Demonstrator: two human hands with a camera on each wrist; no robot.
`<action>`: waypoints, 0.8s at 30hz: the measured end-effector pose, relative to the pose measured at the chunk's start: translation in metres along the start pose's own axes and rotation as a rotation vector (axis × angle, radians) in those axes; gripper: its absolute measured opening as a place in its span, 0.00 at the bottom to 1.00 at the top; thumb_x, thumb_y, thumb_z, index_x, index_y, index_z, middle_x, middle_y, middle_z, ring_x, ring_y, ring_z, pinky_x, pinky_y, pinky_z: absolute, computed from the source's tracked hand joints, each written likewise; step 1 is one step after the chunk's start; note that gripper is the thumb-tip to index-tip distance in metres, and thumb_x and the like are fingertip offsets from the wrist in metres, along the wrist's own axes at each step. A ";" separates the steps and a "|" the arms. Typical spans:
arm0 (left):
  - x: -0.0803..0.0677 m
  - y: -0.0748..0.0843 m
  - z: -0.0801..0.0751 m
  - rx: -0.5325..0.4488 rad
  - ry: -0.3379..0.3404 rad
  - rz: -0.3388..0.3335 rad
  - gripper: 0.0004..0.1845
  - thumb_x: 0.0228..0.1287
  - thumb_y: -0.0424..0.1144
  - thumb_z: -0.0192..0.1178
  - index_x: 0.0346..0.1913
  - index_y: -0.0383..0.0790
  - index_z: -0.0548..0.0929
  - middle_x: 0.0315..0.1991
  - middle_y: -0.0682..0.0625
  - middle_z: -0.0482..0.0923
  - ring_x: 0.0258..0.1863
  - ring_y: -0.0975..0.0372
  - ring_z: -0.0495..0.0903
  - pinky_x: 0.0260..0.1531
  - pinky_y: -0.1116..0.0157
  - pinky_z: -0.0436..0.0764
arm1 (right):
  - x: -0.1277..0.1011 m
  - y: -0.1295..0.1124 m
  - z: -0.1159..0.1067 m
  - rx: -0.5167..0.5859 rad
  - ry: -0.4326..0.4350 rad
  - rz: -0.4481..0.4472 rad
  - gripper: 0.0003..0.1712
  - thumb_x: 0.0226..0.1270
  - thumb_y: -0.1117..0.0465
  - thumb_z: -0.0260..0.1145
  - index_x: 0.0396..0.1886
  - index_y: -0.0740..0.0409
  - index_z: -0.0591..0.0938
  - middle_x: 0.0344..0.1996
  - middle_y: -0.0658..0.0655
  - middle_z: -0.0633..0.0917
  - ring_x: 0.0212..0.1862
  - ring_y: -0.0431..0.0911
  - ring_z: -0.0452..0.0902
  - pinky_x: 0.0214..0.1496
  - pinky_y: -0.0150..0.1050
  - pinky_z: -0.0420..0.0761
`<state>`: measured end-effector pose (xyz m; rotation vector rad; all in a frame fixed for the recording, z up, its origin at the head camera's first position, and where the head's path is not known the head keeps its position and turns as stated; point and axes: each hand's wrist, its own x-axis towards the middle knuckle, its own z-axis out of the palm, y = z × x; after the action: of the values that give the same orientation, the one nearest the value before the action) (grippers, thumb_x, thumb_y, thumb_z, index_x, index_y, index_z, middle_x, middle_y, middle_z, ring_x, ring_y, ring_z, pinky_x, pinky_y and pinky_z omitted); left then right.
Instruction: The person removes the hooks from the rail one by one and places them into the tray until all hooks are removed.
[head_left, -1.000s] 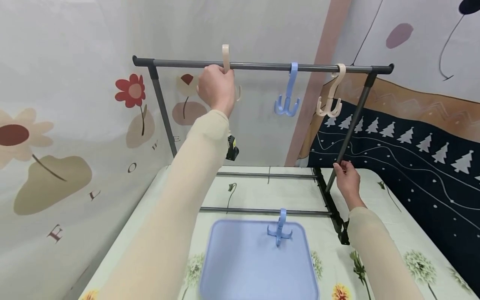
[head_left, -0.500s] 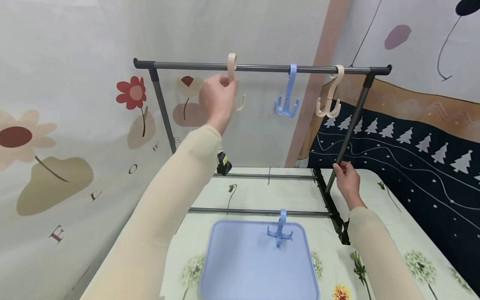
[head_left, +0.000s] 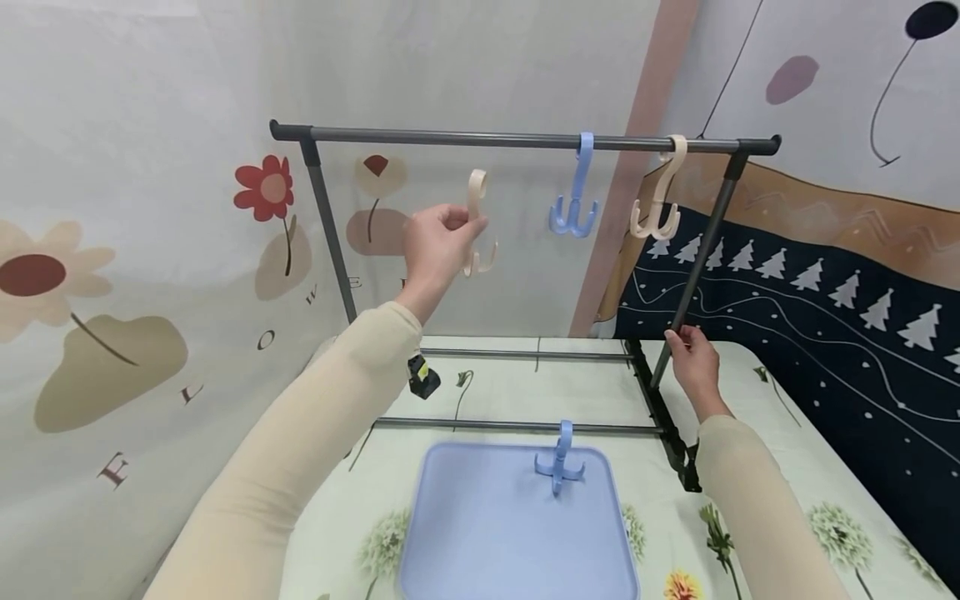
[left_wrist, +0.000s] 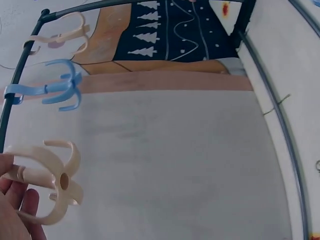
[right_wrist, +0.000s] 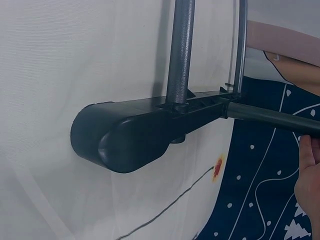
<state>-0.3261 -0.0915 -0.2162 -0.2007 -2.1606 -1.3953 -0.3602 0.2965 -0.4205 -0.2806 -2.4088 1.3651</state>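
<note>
My left hand (head_left: pixel 452 227) pinches a beige multi-prong hook (head_left: pixel 475 218) by its stem and holds it in the air, below the rack's grey top rail (head_left: pixel 450 137) and off it. The left wrist view shows the same beige hook (left_wrist: pixel 49 180) against my fingers (left_wrist: pixel 15 212). A blue hook (head_left: pixel 573 190) and a second beige hook (head_left: pixel 660 198) hang on the rail's right part. My right hand (head_left: pixel 681 340) grips the right upright post (head_left: pixel 708 233) low down, and its fingers (right_wrist: pixel 307 172) show beside the post in the right wrist view.
A light blue tray (head_left: pixel 487 550) lies on the flowered tablecloth in front of the rack, with another blue hook (head_left: pixel 558 460) at its far edge. The rack's lower bars (head_left: pixel 517 426) and black foot (right_wrist: pixel 130 132) rest on the table. Fabric backdrops hang close behind.
My left hand has taken the beige hook off the top rail and brought it down and slightly right. My right hand has stayed on the post.
</note>
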 end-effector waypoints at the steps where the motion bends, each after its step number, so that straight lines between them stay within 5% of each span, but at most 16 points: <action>1: -0.002 -0.004 -0.001 -0.011 -0.015 -0.002 0.13 0.63 0.46 0.70 0.42 0.39 0.87 0.36 0.50 0.86 0.36 0.62 0.83 0.40 0.62 0.82 | 0.000 0.000 0.000 -0.001 0.002 0.000 0.33 0.79 0.43 0.48 0.66 0.66 0.69 0.61 0.68 0.76 0.61 0.60 0.73 0.61 0.55 0.73; 13: -0.031 -0.064 -0.010 -0.142 -0.282 -0.128 0.14 0.60 0.49 0.71 0.38 0.42 0.86 0.39 0.50 0.86 0.43 0.59 0.82 0.49 0.54 0.78 | -0.001 0.000 0.002 -0.013 0.004 -0.003 0.33 0.80 0.44 0.48 0.66 0.67 0.69 0.61 0.69 0.76 0.61 0.61 0.73 0.61 0.55 0.73; 24: -0.071 -0.106 0.000 -0.220 -0.441 -0.155 0.10 0.60 0.44 0.72 0.32 0.40 0.85 0.31 0.47 0.84 0.36 0.51 0.78 0.39 0.56 0.76 | -0.004 -0.002 0.001 -0.023 0.013 -0.018 0.31 0.80 0.46 0.49 0.66 0.68 0.70 0.61 0.69 0.76 0.61 0.61 0.74 0.61 0.55 0.73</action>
<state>-0.3102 -0.1275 -0.3375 -0.4713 -2.4061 -1.8181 -0.3570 0.2932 -0.4198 -0.2721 -2.4117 1.3245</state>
